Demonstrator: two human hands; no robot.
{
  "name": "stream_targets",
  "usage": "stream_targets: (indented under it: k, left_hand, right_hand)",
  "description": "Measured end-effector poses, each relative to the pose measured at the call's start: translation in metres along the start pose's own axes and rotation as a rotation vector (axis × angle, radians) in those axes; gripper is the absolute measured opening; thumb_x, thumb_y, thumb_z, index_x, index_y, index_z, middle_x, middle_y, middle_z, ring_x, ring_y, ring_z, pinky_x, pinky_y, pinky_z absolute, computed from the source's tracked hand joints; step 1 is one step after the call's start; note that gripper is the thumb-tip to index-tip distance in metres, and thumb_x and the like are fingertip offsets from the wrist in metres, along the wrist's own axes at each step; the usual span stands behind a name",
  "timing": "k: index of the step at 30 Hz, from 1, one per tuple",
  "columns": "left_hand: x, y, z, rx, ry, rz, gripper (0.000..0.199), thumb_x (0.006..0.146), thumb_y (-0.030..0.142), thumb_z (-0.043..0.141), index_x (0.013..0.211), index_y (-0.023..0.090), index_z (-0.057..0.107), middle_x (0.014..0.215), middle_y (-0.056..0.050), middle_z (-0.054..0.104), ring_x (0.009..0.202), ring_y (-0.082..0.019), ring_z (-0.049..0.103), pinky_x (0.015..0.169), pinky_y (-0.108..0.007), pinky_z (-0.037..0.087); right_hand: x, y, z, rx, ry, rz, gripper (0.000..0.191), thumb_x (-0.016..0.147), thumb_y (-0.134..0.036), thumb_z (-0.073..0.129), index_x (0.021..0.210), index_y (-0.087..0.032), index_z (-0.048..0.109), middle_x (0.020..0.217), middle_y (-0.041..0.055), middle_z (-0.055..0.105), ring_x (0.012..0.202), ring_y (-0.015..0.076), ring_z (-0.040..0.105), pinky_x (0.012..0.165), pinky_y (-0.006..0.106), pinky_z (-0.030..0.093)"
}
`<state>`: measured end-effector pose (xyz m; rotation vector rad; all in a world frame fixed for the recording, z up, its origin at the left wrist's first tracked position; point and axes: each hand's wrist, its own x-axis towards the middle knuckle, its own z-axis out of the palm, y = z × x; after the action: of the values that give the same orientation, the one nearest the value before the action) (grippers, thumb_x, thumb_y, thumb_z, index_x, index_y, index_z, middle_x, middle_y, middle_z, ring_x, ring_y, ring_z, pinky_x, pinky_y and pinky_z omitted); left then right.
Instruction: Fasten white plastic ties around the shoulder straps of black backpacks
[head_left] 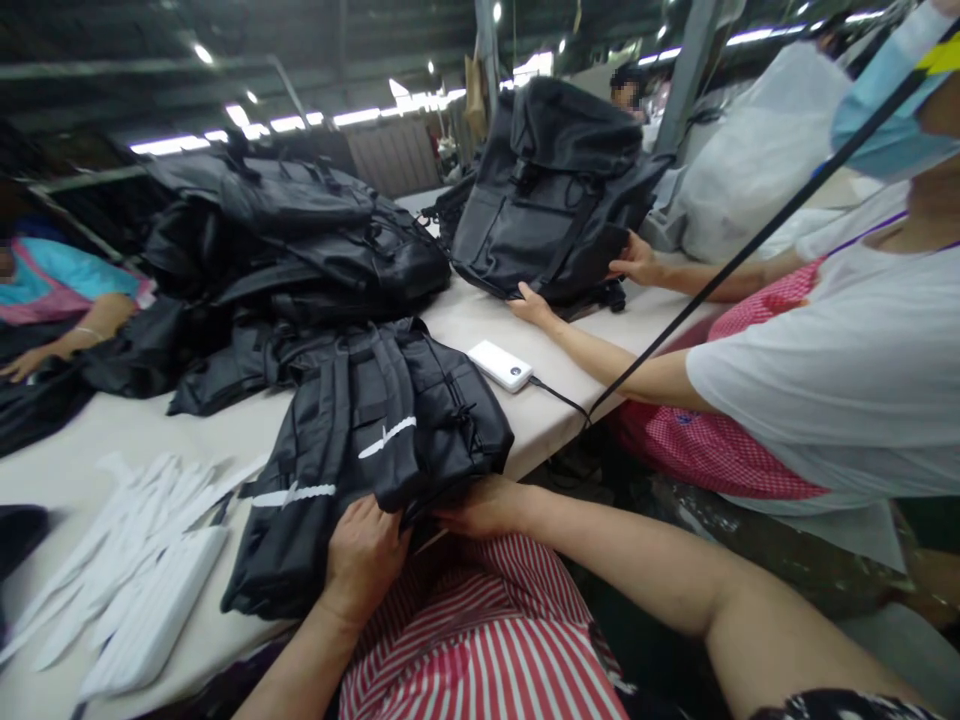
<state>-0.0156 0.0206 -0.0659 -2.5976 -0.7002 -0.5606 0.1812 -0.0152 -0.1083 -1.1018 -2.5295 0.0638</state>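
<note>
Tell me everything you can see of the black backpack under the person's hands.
The black backpack lies flat on the white table, with its straps facing up and its near end at the table's edge. Its smooth, slightly glossy fabric looks coated. Black webbing straps run lengthwise, a small buckle sits at one side, and two white reflective stripes cross the straps. Its far end meets a heap of black bags. The left hand rests on its lower part, and the right hand touches its near edge.

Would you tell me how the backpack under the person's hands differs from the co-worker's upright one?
The flat backpack lies straps up, with white reflective strips; the co-worker's backpack stands upright, flap front showing, no strips visible. The flat one lies nearer, the upright one farther off. Both are black, with webbing straps.
</note>
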Motion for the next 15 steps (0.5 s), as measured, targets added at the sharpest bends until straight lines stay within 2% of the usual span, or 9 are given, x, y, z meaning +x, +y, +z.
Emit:
stream_targets:
  k: [4,7,10,15]
  left_hand:
    - [-0.006,0.011,0.008,-0.029,-0.024,-0.015,0.015,0.076,0.017,0.055,0.088,0.011,0.06,0.073,-0.009,0.063,0.078,-0.024,0.059,0.074,-0.036,0.044]
    - [-0.014,0.015,0.015,-0.041,-0.034,0.025,0.027,0.078,0.02,0.055,0.103,0.009,0.057,0.083,-0.012,0.065,0.086,-0.026,0.059,0.08,-0.039,0.043]
    - [-0.021,0.016,0.019,-0.07,-0.043,0.033,0.036,0.08,0.025,0.054,0.112,0.008,0.053,0.092,-0.013,0.065,0.093,-0.027,0.057,0.085,-0.041,0.041]
    - [-0.023,0.019,0.02,-0.079,-0.082,0.012,0.049,0.08,0.038,0.054,0.117,0.006,0.049,0.104,-0.017,0.063,0.101,-0.029,0.055,0.09,-0.043,0.038]
  right_hand:
    - [-0.041,0.013,-0.01,-0.112,-0.008,0.101,0.028,0.086,-0.034,0.047,0.103,-0.017,0.06,0.091,0.0086,0.066,0.092,0.021,0.056,0.081,0.035,0.041]
    - [-0.054,0.014,-0.012,-0.165,-0.022,0.156,0.02,0.086,-0.026,0.046,0.094,-0.017,0.062,0.084,0.0076,0.065,0.088,0.0194,0.056,0.082,0.034,0.04]
    - [-0.063,0.008,-0.011,-0.199,0.035,0.213,0.02,0.086,-0.02,0.045,0.096,-0.016,0.062,0.09,0.0082,0.064,0.093,0.0194,0.054,0.086,0.035,0.039]
    - [-0.091,0.002,-0.015,-0.186,0.209,0.263,0.031,0.083,-0.015,0.045,0.111,-0.018,0.056,0.118,0.0084,0.057,0.115,0.0218,0.045,0.099,0.044,0.03]
